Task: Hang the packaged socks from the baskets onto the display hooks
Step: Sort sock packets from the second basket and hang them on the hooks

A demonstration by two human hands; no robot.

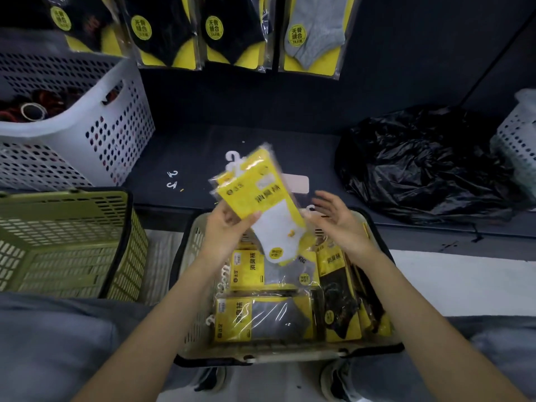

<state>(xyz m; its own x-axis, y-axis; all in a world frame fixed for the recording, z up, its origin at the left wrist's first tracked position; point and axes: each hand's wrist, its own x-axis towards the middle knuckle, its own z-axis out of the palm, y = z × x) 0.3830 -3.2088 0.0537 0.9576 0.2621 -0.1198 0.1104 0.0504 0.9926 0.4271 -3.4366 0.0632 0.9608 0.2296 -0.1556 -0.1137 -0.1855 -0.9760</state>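
My left hand [229, 224] grips a yellow pack of white socks [255, 195] with a white plastic hook at its top, held tilted above the beige basket [193, 242]. My right hand [336, 219] hovers just right of the pack, fingers spread and holding nothing. Inside the basket lie several more sock packs [266, 317], yellow cards with grey and black socks. Hung sock packs [313, 36] line the dark display wall at the top; the hooks themselves are out of view.
An olive-green basket [66, 245] stands at the left, with a white perforated basket [87, 117] behind it. A black plastic bag [429, 163] lies on the dark ledge at right, beside another white basket [519, 137]. Loose white hooks [173, 178] lie on the ledge.
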